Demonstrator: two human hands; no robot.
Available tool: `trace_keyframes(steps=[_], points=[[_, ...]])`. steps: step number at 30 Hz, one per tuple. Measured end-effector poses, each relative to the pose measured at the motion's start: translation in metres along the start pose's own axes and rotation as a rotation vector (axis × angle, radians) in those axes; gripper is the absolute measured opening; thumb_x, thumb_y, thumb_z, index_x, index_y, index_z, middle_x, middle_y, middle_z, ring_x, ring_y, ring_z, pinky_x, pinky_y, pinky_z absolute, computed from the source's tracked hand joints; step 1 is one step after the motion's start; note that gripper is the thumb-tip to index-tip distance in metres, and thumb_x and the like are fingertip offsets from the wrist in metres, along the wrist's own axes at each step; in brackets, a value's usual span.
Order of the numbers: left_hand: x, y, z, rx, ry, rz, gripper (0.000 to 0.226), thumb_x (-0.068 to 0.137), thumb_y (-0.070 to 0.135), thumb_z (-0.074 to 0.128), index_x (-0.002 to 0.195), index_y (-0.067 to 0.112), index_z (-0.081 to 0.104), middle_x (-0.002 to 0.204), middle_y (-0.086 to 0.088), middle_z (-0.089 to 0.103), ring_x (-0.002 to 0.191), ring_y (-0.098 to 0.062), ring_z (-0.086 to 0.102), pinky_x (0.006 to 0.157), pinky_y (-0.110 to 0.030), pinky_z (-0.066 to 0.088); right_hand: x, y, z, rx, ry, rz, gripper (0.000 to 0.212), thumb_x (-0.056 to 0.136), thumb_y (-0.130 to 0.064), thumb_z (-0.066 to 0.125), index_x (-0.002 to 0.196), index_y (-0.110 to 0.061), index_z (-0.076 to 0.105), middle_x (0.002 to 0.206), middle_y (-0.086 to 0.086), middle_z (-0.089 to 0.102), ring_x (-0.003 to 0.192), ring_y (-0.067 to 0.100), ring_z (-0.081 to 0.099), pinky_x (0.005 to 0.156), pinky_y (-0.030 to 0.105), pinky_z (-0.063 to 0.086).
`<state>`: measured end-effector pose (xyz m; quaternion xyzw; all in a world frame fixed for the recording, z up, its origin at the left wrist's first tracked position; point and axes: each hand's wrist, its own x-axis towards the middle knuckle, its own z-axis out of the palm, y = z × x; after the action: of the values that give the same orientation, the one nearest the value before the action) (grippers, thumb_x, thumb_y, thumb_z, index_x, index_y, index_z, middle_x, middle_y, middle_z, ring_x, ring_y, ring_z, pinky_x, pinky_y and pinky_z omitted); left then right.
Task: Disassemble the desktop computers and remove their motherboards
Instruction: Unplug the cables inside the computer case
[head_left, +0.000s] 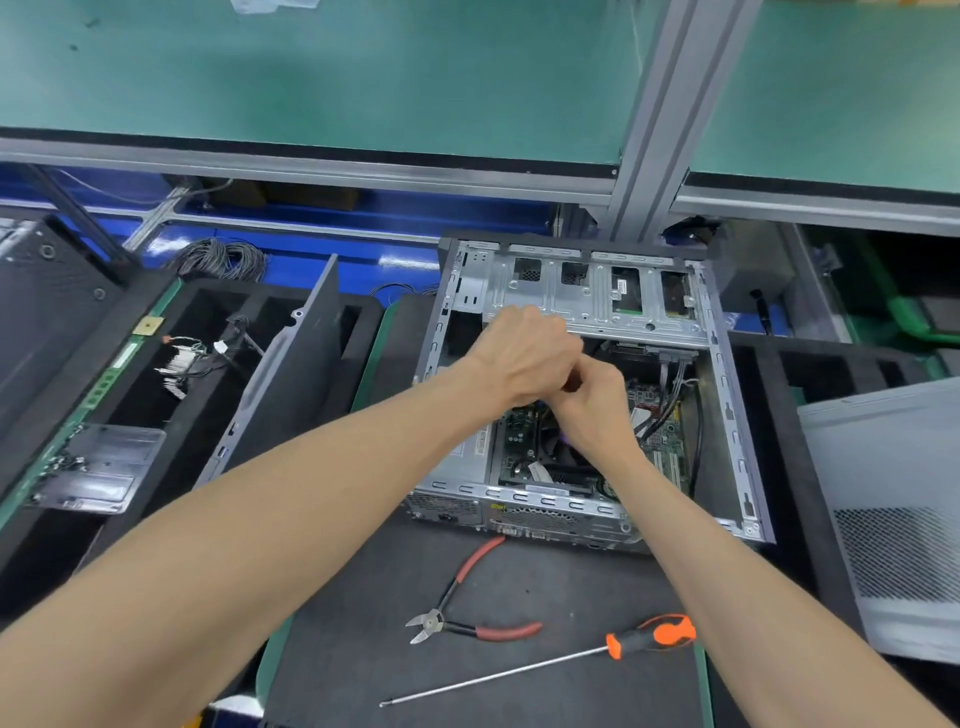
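Bare-skinned, two hands meet inside one open case (582, 395): the left hand (524, 358) and right hand (597, 410) both have curled fingers, touching each other just below the drive cage (597, 296); whether they grip anything I cannot tell. One green motherboard (660, 431) lies in the case floor beneath them. Near the case, on the dark tabletop (363, 623), lie one red-handled cutter (467, 618) and one orange-handled screwdriver (561, 660). One grey side panel (893, 519) lies at right.

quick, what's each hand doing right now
Left hand: fingers curled, over the open computer case; what it grips cannot be told.
Right hand: fingers curled against the left; contents hidden.
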<state>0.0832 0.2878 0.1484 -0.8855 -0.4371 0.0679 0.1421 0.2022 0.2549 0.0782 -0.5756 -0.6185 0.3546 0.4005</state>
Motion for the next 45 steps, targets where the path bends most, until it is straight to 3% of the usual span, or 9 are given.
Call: trace_keyframes(steps=[3, 7, 10, 14, 21, 29, 34, 38, 45], points=[[0.001, -0.012, 0.002, 0.027, 0.105, 0.112, 0.036, 0.106, 0.027, 0.035, 0.072, 0.016, 0.044, 0.051, 0.004, 0.029, 0.050, -0.023, 0.051, 0.060, -0.037, 0.043, 0.000, 0.002, -0.003, 0.004, -0.024, -0.002, 0.028, 0.089, -0.011, 0.069, 0.064, -0.006, 0.058, 0.042, 0.001, 0.052, 0.041, 0.018, 0.042, 0.046, 0.031, 0.033], [0.001, -0.023, 0.006, 0.114, 0.138, 0.181, 0.057, 0.105, 0.034, 0.021, 0.053, 0.017, 0.040, 0.045, 0.003, 0.037, 0.047, -0.021, 0.042, 0.074, -0.038, 0.045, -0.002, -0.002, -0.003, -0.016, -0.097, -0.046, 0.023, 0.092, -0.013, 0.070, 0.071, -0.004, 0.065, 0.059, 0.007, 0.063, 0.049, 0.008, 0.042, 0.047, 0.021, 0.032], [-0.001, -0.002, 0.004, 0.009, 0.182, -0.070, 0.056, 0.099, 0.025, 0.044, 0.048, 0.017, 0.024, 0.044, 0.002, 0.017, 0.041, -0.018, 0.031, 0.052, -0.028, 0.028, -0.003, 0.000, -0.004, -0.038, -0.101, -0.049, 0.031, 0.089, -0.005, 0.067, 0.064, -0.015, 0.053, 0.057, 0.002, 0.055, 0.051, 0.007, 0.038, 0.046, 0.019, 0.028], [0.004, 0.015, -0.002, -0.157, 0.063, -0.317, 0.038, 0.091, 0.020, 0.043, 0.055, 0.019, 0.032, 0.054, 0.002, 0.029, 0.047, -0.015, 0.029, 0.049, -0.027, 0.014, -0.004, -0.002, -0.003, -0.023, -0.002, -0.018, 0.032, 0.081, 0.005, 0.064, 0.060, -0.014, 0.049, 0.053, -0.003, 0.053, 0.048, 0.003, 0.040, 0.043, 0.016, 0.029], [0.003, -0.012, 0.002, 0.091, 0.121, 0.165, 0.052, 0.104, 0.030, 0.015, 0.063, 0.018, 0.045, 0.055, 0.001, 0.040, 0.051, -0.021, 0.042, 0.062, -0.033, 0.034, -0.002, 0.002, -0.006, -0.035, -0.114, -0.009, 0.033, 0.091, -0.006, 0.068, 0.062, -0.007, 0.053, 0.046, -0.003, 0.041, 0.038, 0.010, 0.031, 0.040, 0.018, 0.024], [0.013, 0.017, -0.007, -0.179, 0.016, -0.400, 0.032, 0.085, 0.013, 0.047, 0.057, 0.020, 0.034, 0.056, 0.002, 0.032, 0.049, -0.018, 0.032, 0.050, -0.028, 0.020, -0.005, -0.004, -0.007, 0.019, -0.055, -0.013, 0.027, 0.087, 0.000, 0.065, 0.071, -0.020, 0.054, 0.060, -0.003, 0.058, 0.053, 0.004, 0.044, 0.052, 0.024, 0.033], [0.000, -0.003, 0.002, -0.059, 0.126, -0.085, 0.036, 0.098, 0.024, 0.035, 0.064, 0.015, 0.043, 0.050, 0.005, 0.027, 0.042, -0.018, 0.032, 0.045, -0.027, 0.018, -0.003, -0.004, -0.006, -0.027, -0.031, -0.037, 0.021, 0.090, -0.004, 0.065, 0.072, -0.013, 0.060, 0.056, 0.000, 0.057, 0.049, 0.005, 0.044, 0.048, 0.019, 0.029], [-0.001, -0.016, 0.006, 0.039, 0.115, 0.106, 0.041, 0.103, 0.028, 0.024, 0.068, 0.017, 0.043, 0.052, 0.003, 0.037, 0.049, -0.022, 0.040, 0.049, -0.032, 0.038, -0.004, -0.001, -0.009, -0.038, -0.098, -0.022, 0.012, 0.093, -0.009, 0.066, 0.083, -0.004, 0.068, 0.067, 0.011, 0.067, 0.058, 0.019, 0.052, 0.054, 0.027, 0.039], [0.007, 0.022, -0.009, -0.158, 0.014, -0.389, 0.029, 0.084, 0.009, 0.049, 0.059, 0.019, 0.038, 0.056, 0.002, 0.033, 0.049, -0.019, 0.033, 0.050, -0.028, 0.019, -0.004, -0.002, -0.004, -0.030, -0.066, 0.018, 0.033, 0.084, 0.003, 0.062, 0.062, -0.017, 0.047, 0.058, -0.001, 0.054, 0.052, 0.004, 0.039, 0.047, 0.018, 0.027]])
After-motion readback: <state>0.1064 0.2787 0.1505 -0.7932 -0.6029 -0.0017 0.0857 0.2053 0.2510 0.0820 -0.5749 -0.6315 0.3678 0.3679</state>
